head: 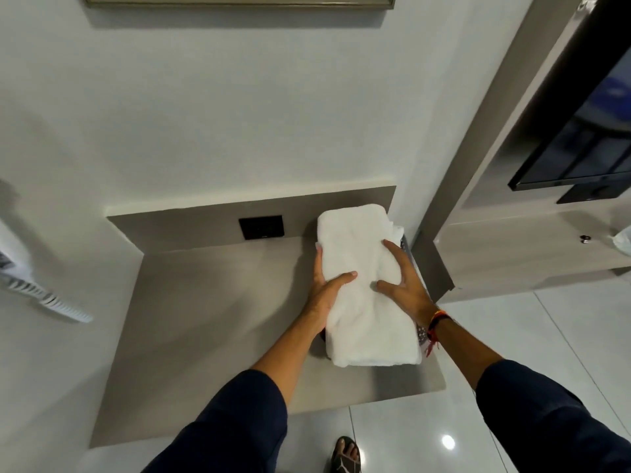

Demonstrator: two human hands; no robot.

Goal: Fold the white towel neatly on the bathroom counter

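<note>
The white towel [367,288] lies folded into a thick, soft oblong at the right end of the counter [205,329], its far end near the back panel and its near end close to the counter's front edge. Seen from the head camera, both hands grasp it. The left hand [326,291] wraps its left edge, thumb on top and fingers tucked under the side. The right hand [404,281] is spread flat on its upper right part, fingers open and pressing into the pile. Beneath the towel, just right of the right hand, a dark patterned object [411,257] peeks out; what it is cannot be told.

The counter is a smooth, matte grey-beige slab with a raised back panel of the same finish. Beyond the left hand, set into that panel, is a black square socket plate [261,227]. The wall [222,114] above is plain and pale. Below the wrists, glossy light floor tiles [512,336] reflect a lamp. A dark screen [580,145] hangs far right of the grip. Both forearms wear dark blue sleeves [232,428], and a red and orange thread band [437,322] circles the right wrist.
</note>
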